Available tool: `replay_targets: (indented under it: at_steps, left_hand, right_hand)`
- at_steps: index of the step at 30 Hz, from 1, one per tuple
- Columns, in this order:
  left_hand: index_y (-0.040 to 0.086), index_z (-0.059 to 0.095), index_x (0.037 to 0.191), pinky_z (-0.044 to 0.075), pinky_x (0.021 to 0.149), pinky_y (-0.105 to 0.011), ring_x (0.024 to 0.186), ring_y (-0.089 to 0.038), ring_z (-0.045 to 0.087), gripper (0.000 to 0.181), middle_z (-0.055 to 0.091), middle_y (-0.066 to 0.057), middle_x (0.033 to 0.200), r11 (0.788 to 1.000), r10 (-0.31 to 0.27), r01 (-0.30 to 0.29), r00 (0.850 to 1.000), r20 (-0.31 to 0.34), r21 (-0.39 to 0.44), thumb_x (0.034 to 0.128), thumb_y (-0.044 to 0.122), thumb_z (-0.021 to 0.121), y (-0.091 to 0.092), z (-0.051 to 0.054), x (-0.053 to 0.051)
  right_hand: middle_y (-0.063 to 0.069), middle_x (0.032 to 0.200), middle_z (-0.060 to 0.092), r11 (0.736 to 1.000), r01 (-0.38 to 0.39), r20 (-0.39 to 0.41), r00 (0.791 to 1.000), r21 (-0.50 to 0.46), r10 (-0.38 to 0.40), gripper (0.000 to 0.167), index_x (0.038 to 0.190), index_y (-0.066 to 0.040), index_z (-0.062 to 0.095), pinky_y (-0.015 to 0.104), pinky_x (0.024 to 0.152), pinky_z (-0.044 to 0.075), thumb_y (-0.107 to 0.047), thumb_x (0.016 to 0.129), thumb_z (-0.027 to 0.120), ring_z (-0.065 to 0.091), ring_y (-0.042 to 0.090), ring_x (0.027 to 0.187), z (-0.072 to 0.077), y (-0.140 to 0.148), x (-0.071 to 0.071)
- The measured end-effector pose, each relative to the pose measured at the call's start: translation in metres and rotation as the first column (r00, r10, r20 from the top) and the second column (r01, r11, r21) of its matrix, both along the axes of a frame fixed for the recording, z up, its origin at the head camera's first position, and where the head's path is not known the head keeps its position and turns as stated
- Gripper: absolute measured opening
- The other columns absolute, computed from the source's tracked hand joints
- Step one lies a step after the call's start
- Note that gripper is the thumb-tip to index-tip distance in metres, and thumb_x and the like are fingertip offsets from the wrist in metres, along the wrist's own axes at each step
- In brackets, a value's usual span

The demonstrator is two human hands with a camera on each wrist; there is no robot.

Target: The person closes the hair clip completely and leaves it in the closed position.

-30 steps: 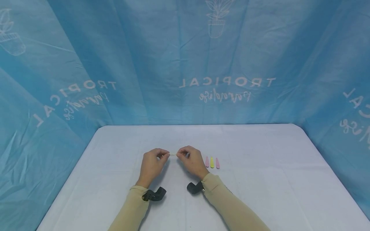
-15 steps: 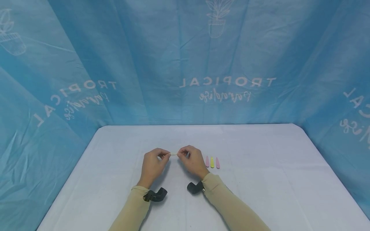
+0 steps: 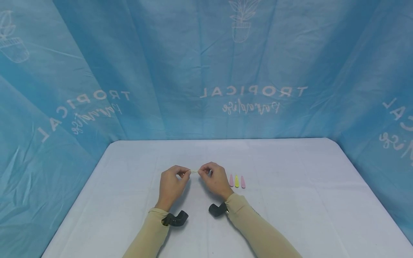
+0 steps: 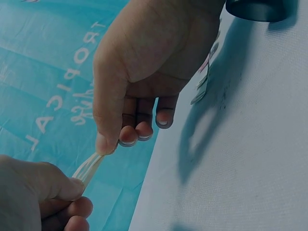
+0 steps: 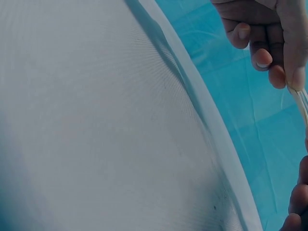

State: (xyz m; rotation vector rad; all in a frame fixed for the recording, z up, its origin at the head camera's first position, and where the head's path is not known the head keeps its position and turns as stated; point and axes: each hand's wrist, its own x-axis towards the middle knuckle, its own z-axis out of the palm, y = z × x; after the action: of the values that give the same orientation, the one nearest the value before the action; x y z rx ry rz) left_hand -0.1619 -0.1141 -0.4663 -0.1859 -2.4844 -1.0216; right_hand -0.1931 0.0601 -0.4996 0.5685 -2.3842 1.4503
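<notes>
A cream-coloured snap hair clip (image 3: 194, 171) is stretched between my two hands above the table. My left hand (image 3: 172, 184) pinches one end between thumb and fingers. At the other end, the thumb and fingers of my right hand (image 3: 215, 180) pinch it too. Slits and thin strips show along the clip (image 4: 89, 167) in the left wrist view; both its tips are covered by fingers. To the right of my right hand, a pink hair clip (image 3: 231, 181), a yellow hair clip (image 3: 237, 181) and another pink hair clip (image 3: 243, 182) lie side by side.
A white cloth covers the table (image 3: 290, 200). Blue printed curtains (image 3: 180, 71) hang behind it and along both sides. A black wrist camera (image 3: 175, 218) sits on the left wrist, and another black camera (image 3: 217, 210) on the right.
My left hand has shifted very slightly to the right, with its wrist turned a little. The right hand stays nearly still, and both keep hold of the hair clip.
</notes>
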Motion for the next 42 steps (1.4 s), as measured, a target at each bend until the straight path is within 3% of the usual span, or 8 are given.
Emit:
replay_targets:
  at_steps: [14, 25, 42]
  left_hand:
    - [0.005, 0.078, 0.090, 0.037, 0.054, -0.025, 0.058, -0.008, 0.048, 0.007, 0.067, 0.001, 0.074, 1.000, 0.015, -0.014, 1.000, 0.020, -0.010, 0.0857, 0.011, 0.078, 0.0013, -0.0008, 0.0012]
    - [0.004, 0.077, 0.085, 0.039, 0.055, -0.026, 0.059, -0.010, 0.051, 0.005, 0.067, 0.000, 0.071, 1.000, 0.013, -0.014, 1.000, -0.027, -0.023, 0.0833, 0.009, 0.076, 0.0010, -0.0032, 0.0002]
    - [0.006, 0.077, 0.089, 0.040, 0.055, -0.024, 0.061, -0.009, 0.051, 0.006, 0.066, 0.003, 0.072, 1.000, -0.008, 0.008, 0.999, 0.049, 0.006, 0.0862, 0.011, 0.078, 0.0023, -0.0027, 0.0006]
  right_hand:
    - [-0.002, 0.079, 0.061, 1.000, -0.006, 0.004, 1.000, 0.025, 0.006, 0.006, 0.091, -0.007, 0.071, 0.028, 0.069, 0.047, -0.012, 0.093, 0.068, 0.056, 0.013, 0.074, -0.0012, -0.0003, 0.0001]
    - [-0.002, 0.079, 0.064, 1.000, 0.016, -0.047, 0.999, 0.007, -0.015, 0.004, 0.089, -0.007, 0.072, 0.028, 0.068, 0.048, -0.010, 0.091, 0.070, 0.058, 0.014, 0.074, 0.0010, -0.0022, 0.0015]
    - [-0.002, 0.080, 0.064, 0.998, 0.047, 0.042, 0.998, -0.051, -0.045, 0.004, 0.091, -0.007, 0.072, 0.026, 0.069, 0.047, -0.011, 0.092, 0.071, 0.058, 0.013, 0.076, 0.0012, -0.0020, 0.0011]
